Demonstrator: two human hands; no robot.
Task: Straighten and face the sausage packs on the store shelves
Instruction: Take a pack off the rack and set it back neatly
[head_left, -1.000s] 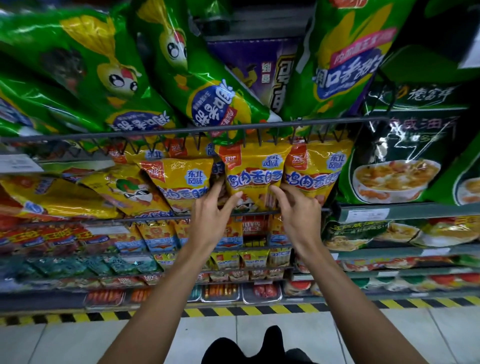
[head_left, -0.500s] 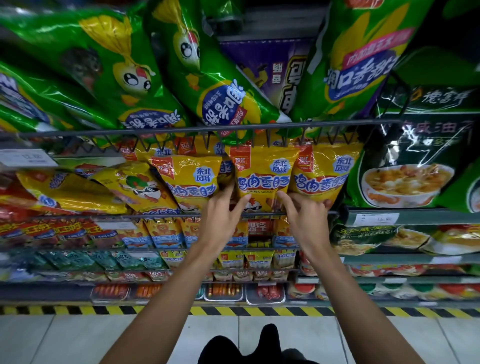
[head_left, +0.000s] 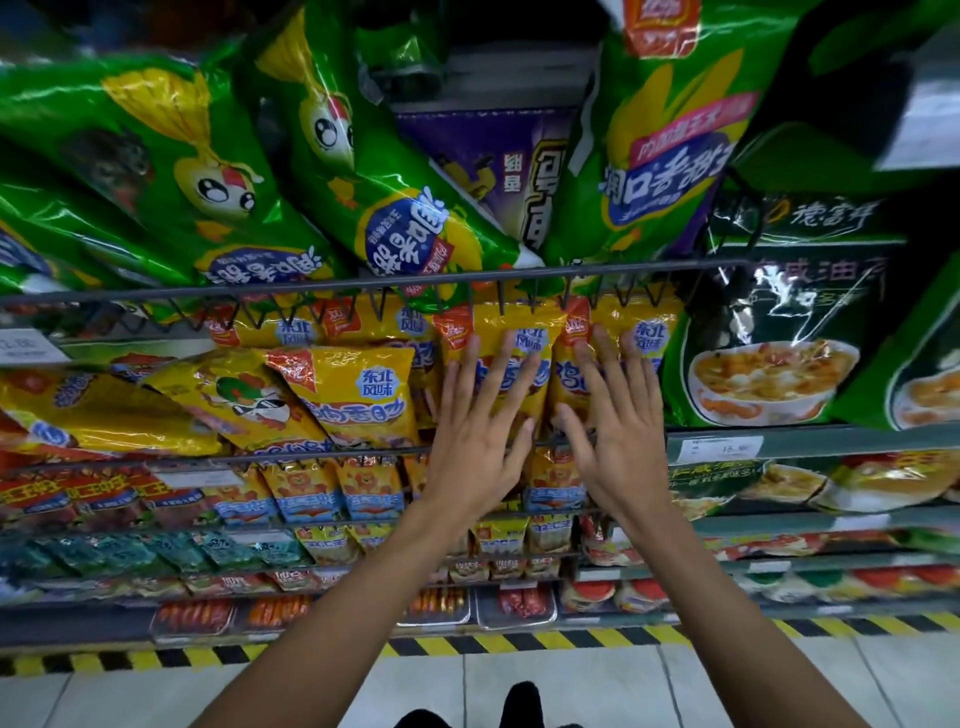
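Observation:
Yellow sausage packs stand in a row behind the wire shelf rail (head_left: 311, 457). My left hand (head_left: 483, 431) lies flat, fingers spread and straight, against the front of the middle yellow pack (head_left: 498, 327). My right hand (head_left: 618, 431) lies flat the same way on the neighbouring yellow pack (head_left: 644, 327) to the right. Both packs stand upright and face forward. Another yellow pack (head_left: 358, 395) to the left leans slightly, and a yellow pack (head_left: 244, 400) with a cartoon figure beside it is tilted.
Big green bags (head_left: 384, 208) hang over the upper wire rail (head_left: 363, 283). Dark green packs (head_left: 774, 332) fill the right side. Lower shelves hold small red, blue and green packs (head_left: 311, 493). A yellow-black striped strip (head_left: 467, 647) edges the tiled floor.
Both hands let go of the lower edges of the packs, rose, and now lie flat with spread fingers on the pack fronts. The view has moved closer to the shelf.

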